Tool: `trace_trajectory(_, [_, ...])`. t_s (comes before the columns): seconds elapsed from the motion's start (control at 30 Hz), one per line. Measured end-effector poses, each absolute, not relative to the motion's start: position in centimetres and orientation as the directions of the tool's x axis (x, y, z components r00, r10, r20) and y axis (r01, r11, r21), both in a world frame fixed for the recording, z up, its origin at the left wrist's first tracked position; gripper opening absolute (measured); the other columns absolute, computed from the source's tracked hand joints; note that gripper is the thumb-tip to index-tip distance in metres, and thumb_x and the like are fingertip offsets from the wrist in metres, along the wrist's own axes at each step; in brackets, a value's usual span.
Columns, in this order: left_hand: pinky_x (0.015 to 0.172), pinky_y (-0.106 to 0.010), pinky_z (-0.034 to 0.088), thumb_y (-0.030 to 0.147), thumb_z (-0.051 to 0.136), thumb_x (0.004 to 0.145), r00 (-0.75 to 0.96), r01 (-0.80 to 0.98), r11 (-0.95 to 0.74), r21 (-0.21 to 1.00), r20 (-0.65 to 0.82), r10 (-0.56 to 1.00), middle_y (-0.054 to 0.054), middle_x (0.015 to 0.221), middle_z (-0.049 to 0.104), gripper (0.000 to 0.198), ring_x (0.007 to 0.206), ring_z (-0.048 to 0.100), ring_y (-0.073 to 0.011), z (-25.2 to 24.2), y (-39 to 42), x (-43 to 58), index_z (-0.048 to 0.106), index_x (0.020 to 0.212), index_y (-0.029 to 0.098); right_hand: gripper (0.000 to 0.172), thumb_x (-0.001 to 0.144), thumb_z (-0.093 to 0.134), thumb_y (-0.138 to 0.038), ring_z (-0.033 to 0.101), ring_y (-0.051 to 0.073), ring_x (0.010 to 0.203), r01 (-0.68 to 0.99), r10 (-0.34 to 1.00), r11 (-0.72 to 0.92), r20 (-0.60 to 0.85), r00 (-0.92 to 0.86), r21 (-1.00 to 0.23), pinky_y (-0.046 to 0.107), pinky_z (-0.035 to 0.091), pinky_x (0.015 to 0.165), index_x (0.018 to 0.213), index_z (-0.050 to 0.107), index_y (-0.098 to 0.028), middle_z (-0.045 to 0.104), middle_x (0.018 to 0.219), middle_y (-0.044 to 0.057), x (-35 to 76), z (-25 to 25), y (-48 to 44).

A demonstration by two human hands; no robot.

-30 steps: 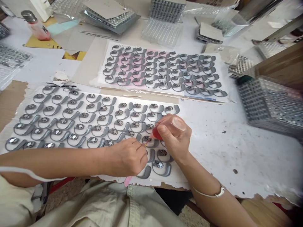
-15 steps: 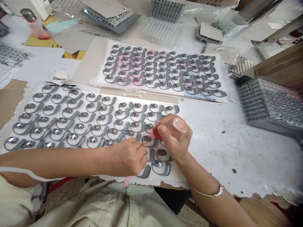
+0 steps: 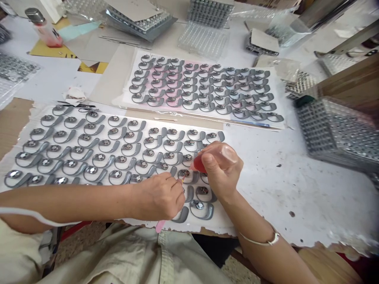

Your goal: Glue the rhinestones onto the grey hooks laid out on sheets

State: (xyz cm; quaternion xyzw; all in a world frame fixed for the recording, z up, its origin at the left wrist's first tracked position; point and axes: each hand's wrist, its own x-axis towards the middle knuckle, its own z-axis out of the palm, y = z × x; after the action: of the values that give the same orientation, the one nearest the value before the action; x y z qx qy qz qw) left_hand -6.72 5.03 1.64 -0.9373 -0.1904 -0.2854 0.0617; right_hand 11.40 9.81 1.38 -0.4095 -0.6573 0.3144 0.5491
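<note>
Above the sheet (image 3: 222,224), holds bottle (image 3: 220,154) clamped in right hand (image 3: 225,175), with nozzle (image 3: 192,167) near a ring (image 3: 185,172); grips stick (image 3: 160,226) in closed left hand (image 3: 162,196), with tip (image 3: 182,178) near it.

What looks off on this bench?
The white table covering beside the right hand is specked dark and ragged along its near edge. A crumpled white scrap lies beyond the nearer gray pieces, untidy beside their rows.

rings (image 3: 100,157) on sheet (image 3: 222,223), second sheet (image 3: 276,85) behind
</note>
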Motion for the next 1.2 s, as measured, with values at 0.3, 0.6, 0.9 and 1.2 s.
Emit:
trace_trajectory(0.3, [0.048,-0.031,0.047,-0.001,0.055,0.077,0.77,0.398,-0.917,-0.028,0.553,0.318,-0.007,0.057,0.06,0.025,0.05,0.055,-0.0173,1.53,4.92,-6.73,0.049,0.06,0.016,0.028,0.085,0.068,-0.04,0.056,0.014,0.058,0.219,0.905,0.423,0.422,-0.055,-0.879,0.03,0.047,0.052,0.065,0.059,-0.021,0.058,0.063,-0.001,11.37,1.17,9.71])
trace_trajectory(0.6, [0.045,-0.029,0.041,-0.002,0.056,0.075,0.757,0.399,-0.916,-0.028,0.573,0.313,-0.005,0.055,0.058,0.025,0.048,0.051,-0.0158,1.42,4.91,-6.59,0.049,0.059,0.016,0.022,0.087,0.066,-0.034,0.055,0.014,0.058,0.212,0.897,0.44,0.435,-0.073,-0.872,0.033,0.045,0.055,0.07,0.059,-0.022,0.058,0.064,-0.001,11.56,0.65,9.56])
trace_trajectory(0.9, [0.044,-0.029,0.04,-0.001,0.057,0.075,0.748,0.407,-0.913,-0.017,0.58,0.323,-0.006,0.055,0.058,0.023,0.047,0.05,-0.016,1.25,4.89,-6.64,0.051,0.059,0.015,0.021,0.086,0.067,-0.033,0.056,0.015,0.06,0.225,0.87,0.49,0.489,-0.064,-0.842,0.033,0.045,0.058,0.07,0.059,-0.022,0.059,0.065,-0.001,11.73,0.39,9.61])
trace_trajectory(1.2, [0.046,-0.028,0.042,0.0,0.06,0.076,0.754,0.404,-0.915,-0.018,0.572,0.322,-0.005,0.055,0.056,0.025,0.049,0.05,-0.0149,1.41,4.83,-6.6,0.049,0.061,0.015,0.024,0.088,0.065,-0.034,0.055,0.016,0.058,0.252,0.845,0.53,0.529,-0.079,-0.81,0.035,0.046,0.056,0.068,0.059,-0.022,0.059,0.063,0.001,11.63,0.48,9.72])
